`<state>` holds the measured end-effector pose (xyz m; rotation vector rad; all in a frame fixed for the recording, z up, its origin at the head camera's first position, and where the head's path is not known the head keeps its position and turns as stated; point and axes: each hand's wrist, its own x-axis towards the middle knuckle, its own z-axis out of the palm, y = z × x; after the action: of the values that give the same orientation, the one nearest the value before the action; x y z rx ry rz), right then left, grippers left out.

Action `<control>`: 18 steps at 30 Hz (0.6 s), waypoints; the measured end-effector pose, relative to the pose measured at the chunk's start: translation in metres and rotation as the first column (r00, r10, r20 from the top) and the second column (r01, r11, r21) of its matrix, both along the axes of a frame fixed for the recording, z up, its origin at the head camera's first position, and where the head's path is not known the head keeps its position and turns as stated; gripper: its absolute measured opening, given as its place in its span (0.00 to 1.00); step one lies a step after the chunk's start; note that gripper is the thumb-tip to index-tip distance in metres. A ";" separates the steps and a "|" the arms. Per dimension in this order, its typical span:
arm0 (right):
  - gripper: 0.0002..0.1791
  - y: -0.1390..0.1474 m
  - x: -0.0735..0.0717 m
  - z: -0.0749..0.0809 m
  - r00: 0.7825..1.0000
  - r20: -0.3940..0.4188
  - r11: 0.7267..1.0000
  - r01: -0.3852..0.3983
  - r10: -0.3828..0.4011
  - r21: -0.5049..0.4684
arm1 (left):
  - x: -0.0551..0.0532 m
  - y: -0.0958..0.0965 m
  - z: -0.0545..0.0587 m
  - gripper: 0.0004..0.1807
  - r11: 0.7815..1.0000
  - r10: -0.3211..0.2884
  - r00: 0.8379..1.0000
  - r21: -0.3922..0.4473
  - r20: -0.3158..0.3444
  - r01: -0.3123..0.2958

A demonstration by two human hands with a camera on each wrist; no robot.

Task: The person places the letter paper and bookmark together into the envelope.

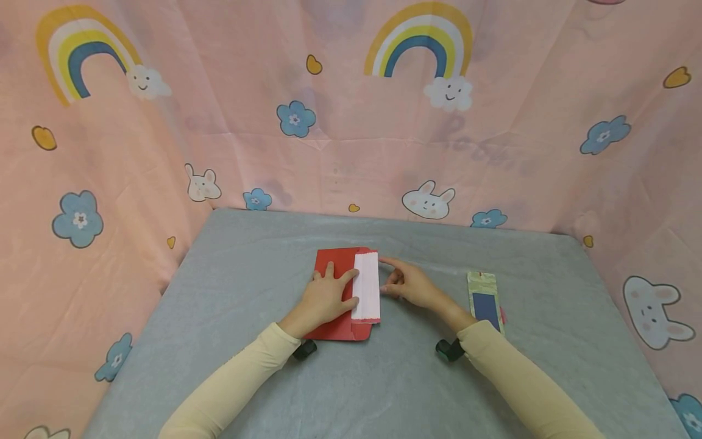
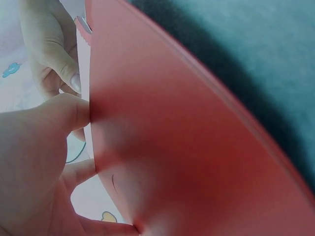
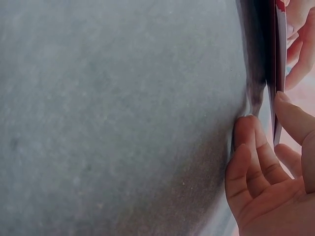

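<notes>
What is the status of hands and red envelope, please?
Left hand on red envelope. Right hand at right edge of white strip. Nothing seen blocking; green packet lies apart.

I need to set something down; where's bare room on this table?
Bare gray tabletop lies left of the red item, right of the green-and-blue item, and between the sleeves. Crowded: around the red item, where left hand and right hand work.

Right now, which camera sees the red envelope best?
The head view: it shows most of the red envelope, beneath the left hand and white strip. Left wrist shows one part close-up; right wrist shows just an edge.
</notes>
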<state>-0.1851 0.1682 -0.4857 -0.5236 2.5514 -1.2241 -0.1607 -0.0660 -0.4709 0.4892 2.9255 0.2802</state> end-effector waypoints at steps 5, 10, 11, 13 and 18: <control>0.38 -0.002 0.000 -0.001 1.000 -0.003 1.000 0.008 -0.008 -0.002 | 0.000 0.000 -0.001 0.37 1.000 -0.002 1.000 0.003 0.004 0.002; 0.39 -0.002 -0.001 -0.002 1.000 -0.013 1.000 0.009 -0.009 -0.001 | 0.000 0.000 -0.001 0.36 1.000 -0.003 1.000 0.001 0.001 0.003; 0.39 -0.002 -0.001 -0.002 1.000 -0.013 1.000 0.010 -0.010 -0.001 | 0.000 0.000 -0.001 0.36 1.000 -0.003 1.000 0.000 -0.001 0.003; 0.39 -0.003 0.000 -0.002 1.000 -0.013 1.000 0.012 -0.012 -0.003 | 0.000 0.000 0.000 0.37 1.000 -0.003 1.000 -0.004 0.001 0.003; 0.39 -0.004 0.000 -0.001 1.000 -0.012 1.000 0.007 -0.007 -0.005 | 0.000 -0.001 0.000 0.37 1.000 -0.004 1.000 -0.005 0.000 0.004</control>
<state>-0.1851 0.1638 -0.4869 -0.5248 2.5623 -1.2342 -0.1605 -0.0665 -0.4705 0.4940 2.9242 0.2730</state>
